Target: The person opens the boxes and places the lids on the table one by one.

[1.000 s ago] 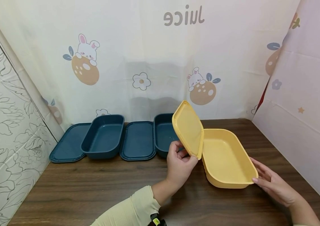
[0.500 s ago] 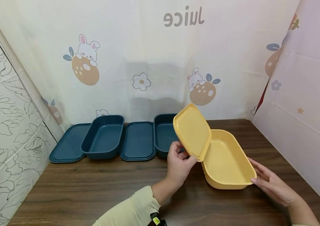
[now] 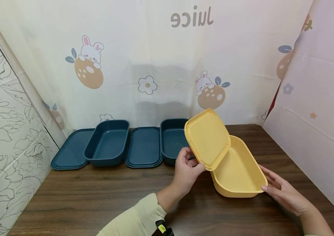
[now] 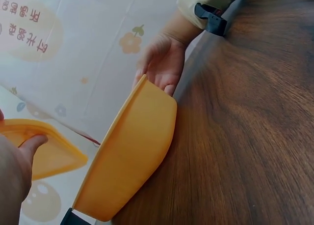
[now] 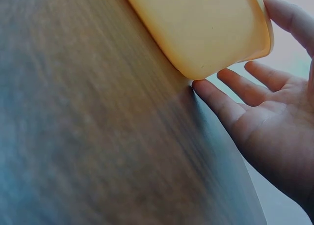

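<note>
A yellow lid [image 3: 208,139] tilts up over the left side of an open yellow food container [image 3: 239,167]. My left hand [image 3: 184,172] pinches the lid's lower corner, with the thumb on its face in the left wrist view. The container stands on the table to the right of the blue boxes. My right hand [image 3: 284,191] rests against its near right corner, thumb at the rim. In the right wrist view the fingers [image 5: 243,87] lie nearly straight along the container's outer side. Part of the container's far left is hidden behind the lid.
Along the back of the wooden table [image 3: 119,203] stand a blue lid [image 3: 73,149], a blue container [image 3: 108,142], another blue lid [image 3: 144,147] and another blue container [image 3: 172,141], partly covered by the yellow lid. Printed curtains [image 3: 155,49] rise behind and beside the table.
The yellow lid has swung right and turned its face more toward the head camera, covering more of the yellow container. The left hand keeps its pinch; the right hand has barely moved.
</note>
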Demonstrator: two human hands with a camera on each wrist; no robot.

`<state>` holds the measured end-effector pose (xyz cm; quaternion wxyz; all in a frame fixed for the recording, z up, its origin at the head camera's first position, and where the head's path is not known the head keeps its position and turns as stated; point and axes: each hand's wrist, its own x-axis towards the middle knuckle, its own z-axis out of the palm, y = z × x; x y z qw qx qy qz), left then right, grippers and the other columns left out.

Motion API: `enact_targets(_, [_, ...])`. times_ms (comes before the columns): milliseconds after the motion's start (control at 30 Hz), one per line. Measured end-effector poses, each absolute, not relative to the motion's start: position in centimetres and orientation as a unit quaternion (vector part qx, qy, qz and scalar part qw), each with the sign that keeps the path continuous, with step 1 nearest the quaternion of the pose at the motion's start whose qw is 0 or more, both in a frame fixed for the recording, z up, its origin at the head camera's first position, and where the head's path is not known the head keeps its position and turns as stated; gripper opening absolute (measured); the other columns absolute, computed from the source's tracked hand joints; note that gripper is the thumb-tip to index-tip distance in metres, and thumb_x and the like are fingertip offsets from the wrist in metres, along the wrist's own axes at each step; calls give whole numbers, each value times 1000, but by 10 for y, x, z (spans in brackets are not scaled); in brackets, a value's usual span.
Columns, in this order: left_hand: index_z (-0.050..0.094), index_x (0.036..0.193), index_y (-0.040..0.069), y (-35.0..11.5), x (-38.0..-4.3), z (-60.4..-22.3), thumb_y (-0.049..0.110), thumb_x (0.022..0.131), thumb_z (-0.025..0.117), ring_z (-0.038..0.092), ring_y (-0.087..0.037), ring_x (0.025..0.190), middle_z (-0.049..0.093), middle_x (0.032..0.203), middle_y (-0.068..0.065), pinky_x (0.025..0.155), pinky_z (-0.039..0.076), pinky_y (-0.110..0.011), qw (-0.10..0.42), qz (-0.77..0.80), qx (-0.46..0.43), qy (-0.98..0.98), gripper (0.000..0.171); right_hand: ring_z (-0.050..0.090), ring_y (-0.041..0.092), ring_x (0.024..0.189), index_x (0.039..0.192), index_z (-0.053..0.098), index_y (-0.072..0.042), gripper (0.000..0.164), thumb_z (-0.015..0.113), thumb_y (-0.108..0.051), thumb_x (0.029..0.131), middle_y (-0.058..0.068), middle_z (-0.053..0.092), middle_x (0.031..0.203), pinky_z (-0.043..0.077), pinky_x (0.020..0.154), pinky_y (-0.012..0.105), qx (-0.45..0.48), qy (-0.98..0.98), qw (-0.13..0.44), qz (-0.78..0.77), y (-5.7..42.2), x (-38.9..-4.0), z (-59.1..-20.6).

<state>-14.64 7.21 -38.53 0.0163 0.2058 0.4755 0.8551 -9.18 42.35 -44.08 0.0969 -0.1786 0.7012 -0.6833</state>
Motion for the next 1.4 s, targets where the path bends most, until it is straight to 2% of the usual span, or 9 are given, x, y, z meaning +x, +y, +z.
enact_targets(667, [48, 115, -1, 71, -149, -383, -14, 79, 61, 65, -27, 93, 54, 108, -15, 75, 58, -38, 84, 886, 165, 425, 40, 47, 1, 125, 157, 13, -10, 65, 37, 8, 99, -19, 42, 144, 44, 96, 19, -174, 706, 99, -680, 424, -88, -439])
enact_targets(1067, [52, 112, 2, 81, -154, -377, -11, 82, 64, 68, -26, 88, 63, 106, -19, 75, 58, -43, 118, 907, 76, 398, 35, 48, 1, 125, 156, 16, -10, 64, 38, 9, 99, -19, 43, 144, 45, 95, 19, -174, 711, 96, -675, 424, -87, -441])
enact_targets(1400, [51, 105, 4, 90, -161, -373, -14, 76, 59, 67, -22, 84, 63, 100, -14, 72, 58, -33, 131, 917, 21, 376, 35, 49, 1, 123, 157, 16, -10, 64, 38, 8, 99, -19, 44, 142, 46, 94, 20, -166, 713, 100, -674, 424, -86, -438])
